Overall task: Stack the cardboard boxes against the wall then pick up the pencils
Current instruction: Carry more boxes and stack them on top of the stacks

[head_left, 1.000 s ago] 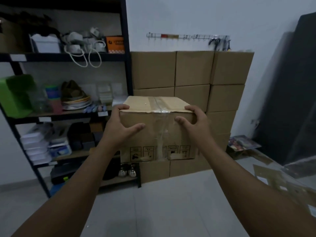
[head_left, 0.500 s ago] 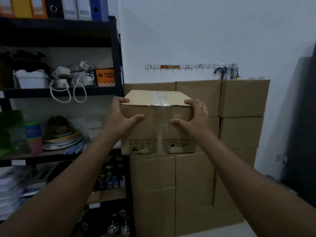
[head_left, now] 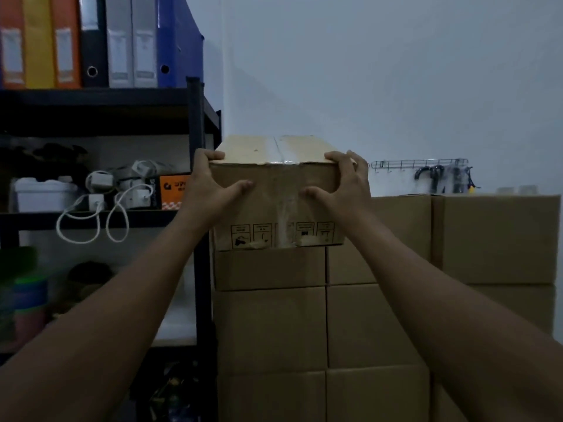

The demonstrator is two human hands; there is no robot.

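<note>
Grip: left hand [head_left: 210, 184] and right hand [head_left: 341, 184] each clamp an upper front corner of the box [head_left: 274, 208]. Fingers are curled over the top edge and thumbs are spread flat on the front face, pointing inward. Both hands hold it firmly; neither is slack.

Box position: its bottom edge is level with the top of the leftmost, lower column of the stack [head_left: 377, 324], just beside the shelf post [head_left: 198, 178]. Cannot tell whether it rests there or hangs a hair above. Its front face appears to stand proud of the boxes below, and its right corner overlaps the seam to the next column.

Judgement, step in hand: seating this box on the left column.
- Set the far bottom edge down first, then slide it back toward the wall [head_left: 365, 86] until the faces are flush.
- Nudge left so its sides line up with the box beneath and it clears the taller neighbour column.
- Keep it level: the grip is high, so the base could swing.
- Release only once it bears fully.

Pencils: not in view.
</note>
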